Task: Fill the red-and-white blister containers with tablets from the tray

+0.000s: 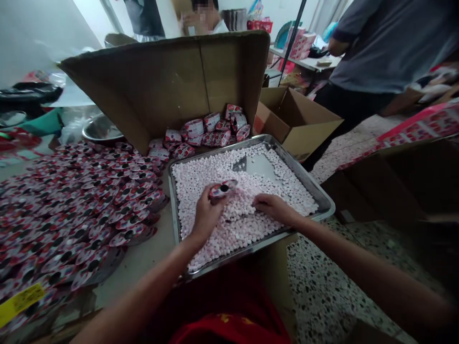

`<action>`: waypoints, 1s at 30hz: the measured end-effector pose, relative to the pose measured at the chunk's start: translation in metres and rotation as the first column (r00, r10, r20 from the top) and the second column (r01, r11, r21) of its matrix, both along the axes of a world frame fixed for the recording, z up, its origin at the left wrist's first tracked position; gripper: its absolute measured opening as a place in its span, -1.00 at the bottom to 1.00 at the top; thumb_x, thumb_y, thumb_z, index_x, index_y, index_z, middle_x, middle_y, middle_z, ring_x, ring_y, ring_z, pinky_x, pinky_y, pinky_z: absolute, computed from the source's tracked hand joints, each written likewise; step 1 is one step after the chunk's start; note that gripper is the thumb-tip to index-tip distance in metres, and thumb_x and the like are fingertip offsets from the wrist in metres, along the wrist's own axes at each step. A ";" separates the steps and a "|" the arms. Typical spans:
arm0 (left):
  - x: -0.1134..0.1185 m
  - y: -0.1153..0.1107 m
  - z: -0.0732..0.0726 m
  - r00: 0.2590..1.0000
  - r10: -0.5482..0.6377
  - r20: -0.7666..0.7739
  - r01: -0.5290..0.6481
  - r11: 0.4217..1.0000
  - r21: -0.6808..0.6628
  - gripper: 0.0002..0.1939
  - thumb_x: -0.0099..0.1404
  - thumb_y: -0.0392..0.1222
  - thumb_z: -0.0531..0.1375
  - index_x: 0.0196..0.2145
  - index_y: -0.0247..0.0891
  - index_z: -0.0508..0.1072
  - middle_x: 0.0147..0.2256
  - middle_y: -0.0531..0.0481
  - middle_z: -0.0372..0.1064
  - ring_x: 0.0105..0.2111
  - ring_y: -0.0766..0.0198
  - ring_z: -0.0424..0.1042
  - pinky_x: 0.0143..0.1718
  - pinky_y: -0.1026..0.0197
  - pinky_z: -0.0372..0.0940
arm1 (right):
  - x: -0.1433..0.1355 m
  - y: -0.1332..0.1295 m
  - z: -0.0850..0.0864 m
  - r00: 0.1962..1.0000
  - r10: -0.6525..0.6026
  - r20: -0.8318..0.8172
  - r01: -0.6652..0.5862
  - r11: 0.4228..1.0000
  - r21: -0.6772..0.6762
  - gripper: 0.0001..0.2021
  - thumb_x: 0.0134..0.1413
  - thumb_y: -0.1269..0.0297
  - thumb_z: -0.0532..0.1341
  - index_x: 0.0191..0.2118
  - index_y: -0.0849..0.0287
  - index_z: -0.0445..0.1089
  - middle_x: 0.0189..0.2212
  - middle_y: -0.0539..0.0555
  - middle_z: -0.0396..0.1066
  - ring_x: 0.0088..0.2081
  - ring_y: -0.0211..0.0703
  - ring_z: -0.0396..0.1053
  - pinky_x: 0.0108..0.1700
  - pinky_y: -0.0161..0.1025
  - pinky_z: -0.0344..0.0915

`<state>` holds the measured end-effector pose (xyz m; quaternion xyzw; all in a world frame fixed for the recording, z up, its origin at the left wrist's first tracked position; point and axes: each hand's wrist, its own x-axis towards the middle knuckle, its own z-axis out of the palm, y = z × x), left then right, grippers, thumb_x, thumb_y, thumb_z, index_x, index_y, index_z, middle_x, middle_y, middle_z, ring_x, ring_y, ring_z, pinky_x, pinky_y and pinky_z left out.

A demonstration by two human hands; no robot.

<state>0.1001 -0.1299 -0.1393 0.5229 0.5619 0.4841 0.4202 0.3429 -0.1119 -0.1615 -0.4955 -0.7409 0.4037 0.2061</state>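
A metal tray [173,210] holds a thick layer of small pale pink, round pieces [201,174], thinner toward its back, where bare metal shows. My left hand [208,210] is over the middle of the tray, its fingers wrapped round a small red and white packet [224,188] with a dark round hole facing up. To the right of it, my right hand [270,206] is down at the pieces with its fingers curled together; what they hold, if anything, is hidden.
Many similar packets [89,205] stand in rows at left. Behind the tray, more packets [215,129] lie against a cardboard flap [161,81]. An open carton [308,129] is at back right, near a standing person [387,48]. A metal bowl [102,129] is at back left.
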 end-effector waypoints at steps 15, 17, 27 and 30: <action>-0.067 0.020 0.036 0.817 -0.151 -0.556 0.243 0.965 0.095 -0.70 0.20 -0.24 0.25 -0.08 -0.15 0.46 -0.12 -0.04 0.51 -0.12 0.12 0.47 -0.12 0.17 0.30 | -0.031 0.046 0.102 0.995 -0.064 0.070 0.062 0.998 0.026 -0.79 0.08 0.12 0.21 -0.34 0.14 0.49 -0.51 -0.02 0.39 -0.45 -0.23 0.23 -0.38 -0.27 0.11; -0.069 0.020 0.033 0.799 -0.177 -0.575 0.280 0.955 0.094 -0.69 0.19 -0.24 0.25 -0.08 -0.14 0.47 -0.12 -0.04 0.51 -0.12 0.12 0.47 -0.11 0.16 0.30 | -0.041 0.048 0.117 0.973 -0.058 0.223 0.029 0.991 0.129 -0.82 0.09 0.21 0.18 -0.35 0.14 0.50 -0.51 -0.01 0.41 -0.45 -0.23 0.25 -0.38 -0.27 0.10; -0.064 0.020 0.028 0.834 -0.199 -0.515 0.254 0.966 0.039 -0.68 0.18 -0.25 0.25 -0.08 -0.13 0.46 -0.15 0.00 0.53 -0.17 0.15 0.49 -0.15 0.19 0.29 | -0.094 0.046 0.185 0.698 -0.067 0.713 -0.235 0.919 0.317 -0.83 0.05 0.37 0.18 -0.36 0.13 0.55 -0.45 0.10 0.47 -0.39 -0.15 0.32 -0.35 -0.22 0.07; -0.068 0.022 0.026 0.880 -0.211 -0.425 0.234 0.972 0.001 -0.68 0.19 -0.19 0.27 -0.06 -0.13 0.45 -0.15 0.01 0.54 -0.18 0.16 0.50 -0.17 0.21 0.30 | -0.034 0.046 0.172 0.761 -0.117 0.638 -0.163 0.918 0.362 -0.83 0.11 0.28 0.18 -0.33 0.08 0.55 -0.40 0.09 0.49 -0.35 -0.12 0.34 -0.32 -0.21 0.12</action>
